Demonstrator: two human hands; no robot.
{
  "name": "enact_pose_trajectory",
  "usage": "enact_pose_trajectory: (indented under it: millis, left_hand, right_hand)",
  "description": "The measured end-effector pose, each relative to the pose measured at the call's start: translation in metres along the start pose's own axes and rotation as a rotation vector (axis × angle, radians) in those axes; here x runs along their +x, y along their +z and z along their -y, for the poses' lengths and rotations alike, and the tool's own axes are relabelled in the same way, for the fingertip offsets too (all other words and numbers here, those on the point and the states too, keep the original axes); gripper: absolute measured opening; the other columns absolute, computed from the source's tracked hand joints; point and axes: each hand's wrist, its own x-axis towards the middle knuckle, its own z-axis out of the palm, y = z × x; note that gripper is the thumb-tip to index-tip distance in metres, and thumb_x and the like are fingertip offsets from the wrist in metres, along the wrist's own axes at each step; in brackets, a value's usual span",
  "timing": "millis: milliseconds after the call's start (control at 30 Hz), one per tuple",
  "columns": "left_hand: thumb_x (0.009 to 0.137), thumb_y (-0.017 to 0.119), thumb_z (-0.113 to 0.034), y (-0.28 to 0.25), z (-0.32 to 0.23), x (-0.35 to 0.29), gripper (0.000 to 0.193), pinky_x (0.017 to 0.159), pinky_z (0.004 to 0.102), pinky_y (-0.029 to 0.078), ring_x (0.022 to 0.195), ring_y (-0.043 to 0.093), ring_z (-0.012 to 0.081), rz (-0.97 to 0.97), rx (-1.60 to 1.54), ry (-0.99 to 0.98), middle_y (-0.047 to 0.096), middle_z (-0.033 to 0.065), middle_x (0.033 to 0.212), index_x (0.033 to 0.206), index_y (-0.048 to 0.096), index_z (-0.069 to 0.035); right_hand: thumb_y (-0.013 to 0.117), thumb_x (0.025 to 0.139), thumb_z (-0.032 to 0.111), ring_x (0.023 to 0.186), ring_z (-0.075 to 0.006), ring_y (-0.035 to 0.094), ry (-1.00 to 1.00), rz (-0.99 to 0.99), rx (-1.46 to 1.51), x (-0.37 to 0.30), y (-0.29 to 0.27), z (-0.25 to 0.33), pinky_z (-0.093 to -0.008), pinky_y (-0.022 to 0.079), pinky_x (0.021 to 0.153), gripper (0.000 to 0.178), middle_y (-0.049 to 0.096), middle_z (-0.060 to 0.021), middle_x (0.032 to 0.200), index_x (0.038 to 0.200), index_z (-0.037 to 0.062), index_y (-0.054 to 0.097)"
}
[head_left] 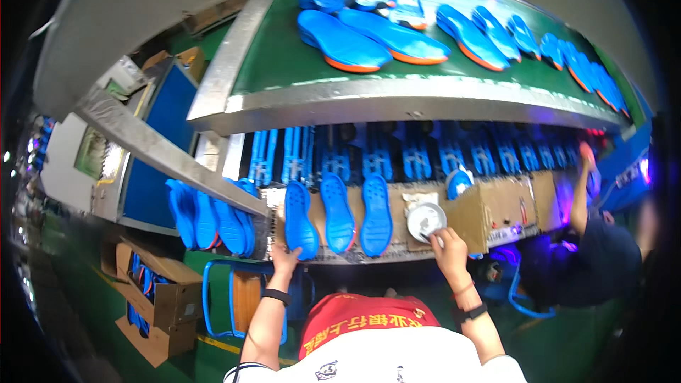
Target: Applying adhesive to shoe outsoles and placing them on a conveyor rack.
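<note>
1. Taking the middle of the view as the clock's centre, three blue insoles lie in a row on the cardboard-covered counter (399, 237): the leftmost insole (301, 221) toward seven o'clock, the middle insole (337, 209) at six, the right-hand insole (377, 216) toward five.
2. The left hand (285, 261), at seven o'clock, is at the near end of the leftmost insole, fingertips by its edge; I cannot tell whether its grip is closed on the insole.
3. The right hand (451, 252), at four o'clock, has thumb and fingers drawn together at the near rim of a white bowl (426, 220); I cannot tell whether this grip pinches the rim or something small.
4. The bowl, also at four o'clock, has pale contents and sits just right of the right-hand insole.
5. A brown cardboard box (507, 206) stands past the bowl, between three and four o'clock.
6. From twelve to beyond two o'clock, more blue insoles with orange edges (347, 41) lie on a raised green surface (266, 74).
7. At eight o'clock, open cartons (177, 305) hold blue pieces; a blue-framed stool (209, 298) stands toward seven.
8. Between three and four o'clock, another person in dark clothing (596, 262) reaches an arm toward the counter.
</note>
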Motion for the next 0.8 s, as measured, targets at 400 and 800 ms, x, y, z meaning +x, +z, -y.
enact_pose_trajectory:
  millis: [400, 800]
  left_hand:
    - [0.089, 0.059, -0.002, -0.035, -0.188, -0.094, 0.049, 0.089, 0.0434, 0.053, 0.112, 0.058, 0.0259, 0.527, -0.876, -0.008, 0.055, 0.0120, 0.123, 0.134, 0.039, -0.004]
    - [0.085, 0.060, 0.007, 0.020, -0.274, -0.129, 0.046, 0.079, 0.0314, 0.058, 0.099, 0.062, 0.0186, 0.408, -0.644, 0.447, 0.056, 0.0126, 0.114, 0.126, 0.039, 0.002]
  right_hand:
    - [0.067, 0.082, 0.015, 0.073, -0.0335, 0.065, 0.015, 0.106, -0.142, 0.008, 0.031, -0.030, -0.0425, 0.052, 0.065, 0.009, 0.064, -0.0111, 0.084, 0.085, 0.0063, 0.067]
    - [0.067, 0.082, 0.011, 0.073, -0.0315, 0.064, 0.041, -0.006, 0.082, 0.019, -0.022, 0.014, -0.0390, 0.051, 0.063, 0.007, 0.065, -0.0127, 0.084, 0.084, 0.0047, 0.065]
